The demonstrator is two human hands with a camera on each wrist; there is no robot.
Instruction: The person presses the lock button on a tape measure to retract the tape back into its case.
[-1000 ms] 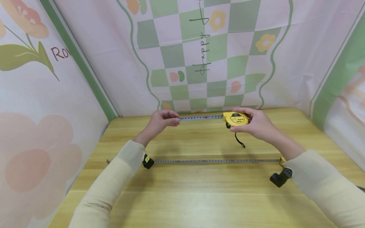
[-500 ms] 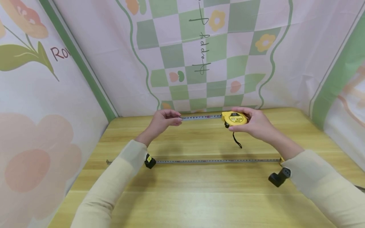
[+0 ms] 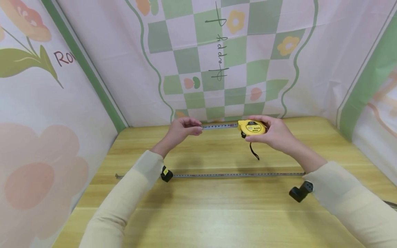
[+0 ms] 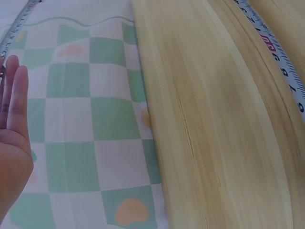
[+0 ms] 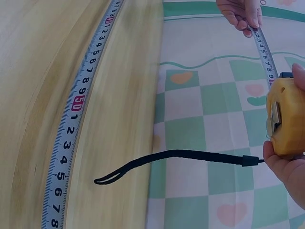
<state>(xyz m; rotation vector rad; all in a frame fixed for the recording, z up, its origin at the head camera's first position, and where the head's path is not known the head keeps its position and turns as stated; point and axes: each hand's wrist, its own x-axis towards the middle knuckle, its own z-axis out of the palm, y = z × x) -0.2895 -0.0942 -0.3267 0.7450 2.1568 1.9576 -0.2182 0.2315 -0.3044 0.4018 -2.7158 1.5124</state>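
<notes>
My right hand (image 3: 273,132) grips a yellow tape measure (image 3: 254,128) by its case, raised over the far part of the table. A short length of its blade (image 3: 220,126) runs left to my left hand (image 3: 183,131), which pinches the blade's end between thumb and fingers. From the case a black wrist strap (image 5: 190,155) hangs down. In the right wrist view, the case (image 5: 286,117) shows side-on between thumb and fingers. The left wrist view catches only part of the left hand (image 4: 14,114) at its edge.
A second tape blade (image 3: 223,175) lies stretched across the wooden table (image 3: 217,206), its hooked end (image 3: 118,176) at the left; its right end is hidden behind the right sleeve. Black wrist cameras (image 3: 301,192) hang beneath both cuffs. A patterned cloth (image 3: 232,69) stands behind the table.
My hands have come closer together, the left moving right and the right slightly left. Less blade shows between them as it slides back into the case.
</notes>
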